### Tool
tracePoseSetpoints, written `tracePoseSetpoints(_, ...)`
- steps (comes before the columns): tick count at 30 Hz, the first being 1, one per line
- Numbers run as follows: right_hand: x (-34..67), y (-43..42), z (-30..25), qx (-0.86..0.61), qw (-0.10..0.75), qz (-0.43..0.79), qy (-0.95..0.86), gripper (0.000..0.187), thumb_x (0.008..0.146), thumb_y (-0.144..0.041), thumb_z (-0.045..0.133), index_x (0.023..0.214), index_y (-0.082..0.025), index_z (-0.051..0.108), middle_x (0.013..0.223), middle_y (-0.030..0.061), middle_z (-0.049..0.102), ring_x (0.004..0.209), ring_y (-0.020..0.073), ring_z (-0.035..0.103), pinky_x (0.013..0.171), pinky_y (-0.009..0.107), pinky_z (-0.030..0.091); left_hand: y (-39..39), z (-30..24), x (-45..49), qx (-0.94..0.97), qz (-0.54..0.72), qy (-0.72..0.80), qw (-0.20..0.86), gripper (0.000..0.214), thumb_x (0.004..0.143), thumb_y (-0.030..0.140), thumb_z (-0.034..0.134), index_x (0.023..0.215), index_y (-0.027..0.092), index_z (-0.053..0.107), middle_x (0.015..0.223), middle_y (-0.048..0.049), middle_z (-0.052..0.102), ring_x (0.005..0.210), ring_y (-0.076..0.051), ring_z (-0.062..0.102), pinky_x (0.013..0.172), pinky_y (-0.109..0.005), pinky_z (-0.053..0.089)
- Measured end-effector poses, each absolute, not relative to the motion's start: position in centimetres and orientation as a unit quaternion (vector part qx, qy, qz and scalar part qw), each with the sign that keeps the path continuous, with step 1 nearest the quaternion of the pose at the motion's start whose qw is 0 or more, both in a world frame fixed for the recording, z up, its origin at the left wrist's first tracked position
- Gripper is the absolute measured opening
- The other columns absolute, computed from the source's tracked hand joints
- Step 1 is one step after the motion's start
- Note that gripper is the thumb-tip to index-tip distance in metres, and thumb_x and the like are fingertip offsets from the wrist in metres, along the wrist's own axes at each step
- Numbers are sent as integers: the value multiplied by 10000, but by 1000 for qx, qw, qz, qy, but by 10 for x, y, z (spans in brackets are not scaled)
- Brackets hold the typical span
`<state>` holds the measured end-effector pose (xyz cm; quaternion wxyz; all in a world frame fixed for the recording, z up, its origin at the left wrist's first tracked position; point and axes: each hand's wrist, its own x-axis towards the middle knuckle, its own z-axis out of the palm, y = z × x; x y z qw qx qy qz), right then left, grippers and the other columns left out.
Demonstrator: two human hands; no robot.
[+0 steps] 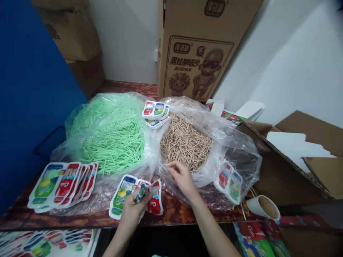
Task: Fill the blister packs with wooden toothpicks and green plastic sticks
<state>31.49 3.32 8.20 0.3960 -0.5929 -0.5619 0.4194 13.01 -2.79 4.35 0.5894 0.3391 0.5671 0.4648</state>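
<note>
Soft, muted light brightens the wall at right [292, 60] and glints on the clear plastic [242, 142], deep shadow fills the space below the table [177, 212], and wide-angle distortion tilts the tall carton [198, 28] amid slight overall softness.

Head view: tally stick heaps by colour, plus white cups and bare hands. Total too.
Green stick heap: 1
Brown stick heap: 1
White cup: 1
Bare hands: 2 (left hand, right hand)
Total: 5
</note>
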Motion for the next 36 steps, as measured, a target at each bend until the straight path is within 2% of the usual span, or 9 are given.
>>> tracePoseSetpoints(3, 313, 65, 68, -655, 389, 277, -586, 256, 817, -188, 533, 1037, -173, 663, 777, 6, 622, 700, 150, 553, 692, 266, 432, -30, 44, 127, 297, 477, 576, 593, 347, 543, 433, 834, 659, 143, 685, 623, -11, 671, 565, -163, 582, 565, -263, 476)
tracePoseSetpoints(6, 305, 86, 64, -657, 329, 204, -647, 196, 842, -150, 509, 872, -174, 701, 862, 41, 641, 801, 157, 563, 778, 270, 411, -30, 47, 126, 296, 485, 575, 589, 325, 543, 414, 842, 660, 145, 701, 640, -5, 689, 574, -155, 598, 582, -250, 490)
tracePoseSetpoints(11, 319, 85, 76, -679, 380, 109, -619, 307, 948, -294, 426, 807, -172, 670, 852, 55, 631, 786, 160, 557, 744, 261, 393, -28, 44, 119, 287, 490, 577, 587, 336, 542, 425, 845, 683, 150, 712, 614, 4, 687, 565, -158, 613, 570, -249, 506)
tracePoseSetpoints(14, 339, 84, 83, -760, 313, 60, -566, 364, 969, -356, 385, 818, -176, 663, 778, 54, 651, 718, 165, 559, 682, 260, 365, -26, 41, 118, 274, 489, 576, 595, 360, 538, 436, 847, 709, 148, 714, 614, 1, 690, 567, -160, 622, 570, -250, 511)
tracePoseSetpoints(18, 342, 92, 84, -830, 133, 44, -540, 373, 978, -371, 380, 924, -156, 681, 800, 116, 708, 737, 199, 629, 663, 281, 364, -26, 43, 122, 270, 490, 559, 612, 353, 542, 437, 846, 697, 150, 710, 682, -23, 722, 606, -172, 646, 610, -267, 531)
tracePoseSetpoints(21, 325, 96, 82, -826, 64, 48, -557, 404, 967, -434, 404, 984, -133, 673, 889, 169, 723, 832, 244, 674, 701, 308, 406, -27, 45, 123, 265, 490, 557, 616, 351, 541, 427, 848, 710, 152, 710, 684, -22, 724, 610, -172, 650, 613, -261, 533)
tracePoseSetpoints(26, 302, 96, 83, -807, 12, 77, -586, 493, 874, -535, 535, 1071, -96, 643, 969, 211, 717, 928, 298, 682, 763, 355, 458, -29, 41, 118, 263, 481, 563, 619, 366, 542, 428, 850, 724, 146, 705, 672, -18, 711, 605, -166, 646, 595, -253, 530)
tracePoseSetpoints(32, 303, 102, 79, -788, -32, 106, -606, 260, 847, -222, 535, 975, -91, 720, 1010, 217, 718, 961, 293, 682, 773, 340, 462, -31, 37, 116, 271, 489, 566, 606, 399, 527, 450, 848, 728, 136, 707, 649, -22, 701, 588, -177, 642, 579, -265, 526)
tracePoseSetpoints(36, 312, 100, 79, -782, -35, 114, -611, 256, 803, -212, 544, 926, -105, 742, 992, 206, 724, 951, 293, 680, 749, 328, 459, -32, 38, 112, 261, 505, 571, 592, 410, 513, 450, 850, 738, 133, 720, 647, -20, 706, 588, -181, 640, 577, -270, 522)
